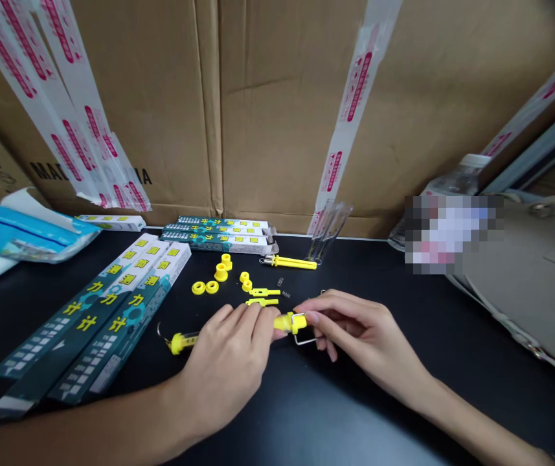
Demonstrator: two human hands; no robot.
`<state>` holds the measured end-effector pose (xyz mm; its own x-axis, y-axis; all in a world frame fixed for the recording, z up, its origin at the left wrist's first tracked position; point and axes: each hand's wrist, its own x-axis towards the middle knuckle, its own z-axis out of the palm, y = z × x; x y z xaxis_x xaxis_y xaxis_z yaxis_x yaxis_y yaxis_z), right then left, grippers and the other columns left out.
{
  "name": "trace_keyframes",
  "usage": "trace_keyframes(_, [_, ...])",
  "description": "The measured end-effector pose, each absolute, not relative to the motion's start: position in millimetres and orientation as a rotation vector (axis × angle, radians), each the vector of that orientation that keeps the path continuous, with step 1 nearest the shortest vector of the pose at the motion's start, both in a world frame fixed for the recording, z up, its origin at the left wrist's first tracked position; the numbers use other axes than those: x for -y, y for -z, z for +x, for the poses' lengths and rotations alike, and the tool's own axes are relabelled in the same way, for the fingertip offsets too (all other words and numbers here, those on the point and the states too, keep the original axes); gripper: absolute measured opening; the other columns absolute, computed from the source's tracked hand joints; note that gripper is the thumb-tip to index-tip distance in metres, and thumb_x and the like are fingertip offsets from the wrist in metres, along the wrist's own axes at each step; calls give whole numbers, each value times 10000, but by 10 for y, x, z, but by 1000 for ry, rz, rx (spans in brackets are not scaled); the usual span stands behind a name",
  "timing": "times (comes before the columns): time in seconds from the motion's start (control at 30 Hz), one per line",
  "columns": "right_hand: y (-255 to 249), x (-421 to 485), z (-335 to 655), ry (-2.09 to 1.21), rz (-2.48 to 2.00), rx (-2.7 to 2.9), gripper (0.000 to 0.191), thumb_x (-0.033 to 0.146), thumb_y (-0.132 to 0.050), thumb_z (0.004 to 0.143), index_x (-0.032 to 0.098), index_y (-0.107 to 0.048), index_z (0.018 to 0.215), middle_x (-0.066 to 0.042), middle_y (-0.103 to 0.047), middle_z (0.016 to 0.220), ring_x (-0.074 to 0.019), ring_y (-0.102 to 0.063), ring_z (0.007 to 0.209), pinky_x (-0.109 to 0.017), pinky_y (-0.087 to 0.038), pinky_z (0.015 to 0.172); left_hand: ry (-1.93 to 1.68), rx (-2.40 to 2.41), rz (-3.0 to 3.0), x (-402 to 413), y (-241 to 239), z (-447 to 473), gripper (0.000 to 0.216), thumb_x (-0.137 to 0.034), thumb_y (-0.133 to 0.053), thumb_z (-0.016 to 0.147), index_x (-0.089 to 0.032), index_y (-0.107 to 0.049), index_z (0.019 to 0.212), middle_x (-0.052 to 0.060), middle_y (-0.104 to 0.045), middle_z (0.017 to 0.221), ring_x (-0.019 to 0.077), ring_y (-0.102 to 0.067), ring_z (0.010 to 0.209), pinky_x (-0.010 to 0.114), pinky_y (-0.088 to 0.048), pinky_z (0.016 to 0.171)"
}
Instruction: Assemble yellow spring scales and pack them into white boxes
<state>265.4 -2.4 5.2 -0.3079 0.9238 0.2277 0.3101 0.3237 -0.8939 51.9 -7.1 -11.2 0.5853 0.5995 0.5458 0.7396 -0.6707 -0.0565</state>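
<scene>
My left hand (231,362) is closed round a clear tube with yellow ends (182,341), lying across the black table (355,414). My right hand (350,330) pinches the tube's yellow cap (287,321) and a thin wire loop (304,340) at that end. Just beyond my fingers lie small yellow plastic parts (262,296), yellow rings (205,287) and two tiny metal springs (282,285). A finished yellow-and-clear tube (289,262) rests farther back.
Long green and white boxes (97,317) lie at the left, more of them (219,234) stacked at the back. Taped cardboard cartons (277,110) wall off the rear. A blue and white packet (19,233) sits far left; a beige bag (534,278) and a bottle (456,181) stand right.
</scene>
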Motion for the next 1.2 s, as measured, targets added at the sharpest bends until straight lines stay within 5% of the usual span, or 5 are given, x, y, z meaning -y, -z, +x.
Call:
trace_keyframes(0.3, [-36, 116, 2647, -268, -1006, 2093, 183, 156, -593, 954, 225, -691, 1093, -52, -748, 907, -176, -687, 728, -296, -550, 702, 752, 1092, -2569, 67, 113, 532, 220, -104, -374, 1013, -149, -588, 1029, 40, -703, 827, 230, -672, 667, 381, -482, 614])
trace_keyframes(0.6, [-72, 93, 2650, -797, -1199, 1879, 206, 357, -517, 1005, 210, -660, 1025, 24, -593, 631, -114, -555, 502, -221, -457, 490, 808, 1121, -2639, 70, 86, 504, 291, -16, -329, 974, -156, -562, 1078, 25, -770, 793, 177, -727, 593, 302, -517, 539])
trace_keyframes(0.8, [-26, 54, 2631, -1090, -1185, 1786, 305, 466, -515, 991, 189, -640, 1022, 33, -531, 636, -98, -486, 486, -211, -399, 452, 792, 1132, -2647, 66, 90, 505, 305, -2, -321, 956, -162, -567, 1039, 18, -757, 741, 193, -736, 580, 307, -534, 505])
trace_keyframes(1.0, [-46, 73, 2612, -891, -1229, 1950, 224, 386, -510, 1006, 216, -656, 1015, 24, -563, 676, -116, -494, 555, -226, -396, 499, 787, 1150, -2661, 81, 81, 512, 281, -47, -324, 988, -155, -580, 1035, 39, -764, 802, 218, -743, 631, 348, -571, 545])
trace_keyframes(1.2, [-15, 105, 2655, -614, -1169, 2117, 162, 275, -485, 1018, 240, -618, 1103, -18, -679, 890, -146, -622, 705, -253, -473, 610, 763, 1101, -2649, 91, 44, 540, 394, -340, -292, 1064, -167, -622, 938, 50, -731, 763, 256, -717, 646, 393, -534, 525])
